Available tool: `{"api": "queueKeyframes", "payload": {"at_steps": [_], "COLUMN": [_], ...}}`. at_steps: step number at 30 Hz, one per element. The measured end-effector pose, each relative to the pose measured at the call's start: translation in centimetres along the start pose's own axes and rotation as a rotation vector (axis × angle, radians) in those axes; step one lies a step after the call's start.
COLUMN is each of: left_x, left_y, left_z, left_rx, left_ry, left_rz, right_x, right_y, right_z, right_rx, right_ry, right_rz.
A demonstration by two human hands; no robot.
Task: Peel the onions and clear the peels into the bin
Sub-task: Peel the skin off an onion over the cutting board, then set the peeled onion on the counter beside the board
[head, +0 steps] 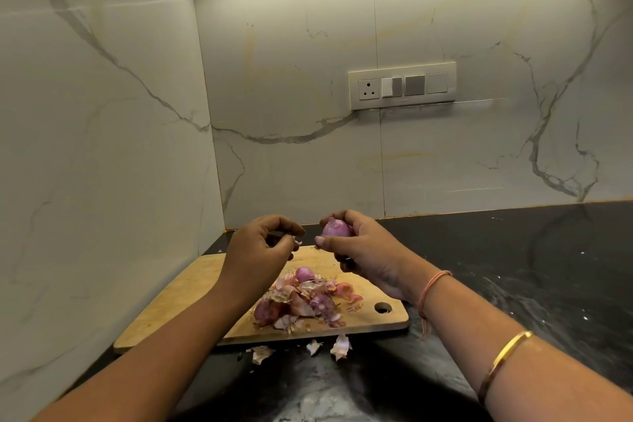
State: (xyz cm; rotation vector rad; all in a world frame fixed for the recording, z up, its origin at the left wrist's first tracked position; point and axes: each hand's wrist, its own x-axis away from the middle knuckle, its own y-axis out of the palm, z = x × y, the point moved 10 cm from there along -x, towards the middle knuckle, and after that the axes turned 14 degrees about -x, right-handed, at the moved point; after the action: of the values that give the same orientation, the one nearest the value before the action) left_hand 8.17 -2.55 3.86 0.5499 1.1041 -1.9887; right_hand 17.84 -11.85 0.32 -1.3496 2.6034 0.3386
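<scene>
Purple onion is sitting nearly bare in the curled fingers of the right hand; the left hand is pinching a peel scrap; peels are piling on the board and spilling onto the counter; binning is waiting, no bin showing.

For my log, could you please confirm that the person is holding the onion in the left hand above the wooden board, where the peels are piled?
Not quite: the head view shows the onion held in the right hand, not the left hand, which pinches a peel scrap. It is above the wooden board, where the peels are piled.
</scene>
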Motion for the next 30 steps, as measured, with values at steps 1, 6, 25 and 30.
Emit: {"api": "queueKeyframes", "payload": {"at_steps": [1,6,25,30], "left_x": [0.0,-0.1,0.1,-0.3], "left_y": [0.0,0.0,1.6,0.9], "left_z": [0.0,-0.1,1.5,1.1], "left_rx": [-0.001,-0.008,-0.19,-0.261], "left_ry": [0.001,0.004,0.182,0.179], "left_rz": [0.0,0.003,-0.098,-0.044], "right_x": [0.0,-0.1,-0.3,-0.4], "right_y": [0.1,0.0,-1.4,-2.7], "right_z": [0.0,-0.5,-0.1,0.0], "right_rx": [0.001,0.028,0.079,0.125], "right_ry": [-0.007,-0.039,-0.03,0.063], "right_rz": [-0.005,0.014,0.114,0.14]}}
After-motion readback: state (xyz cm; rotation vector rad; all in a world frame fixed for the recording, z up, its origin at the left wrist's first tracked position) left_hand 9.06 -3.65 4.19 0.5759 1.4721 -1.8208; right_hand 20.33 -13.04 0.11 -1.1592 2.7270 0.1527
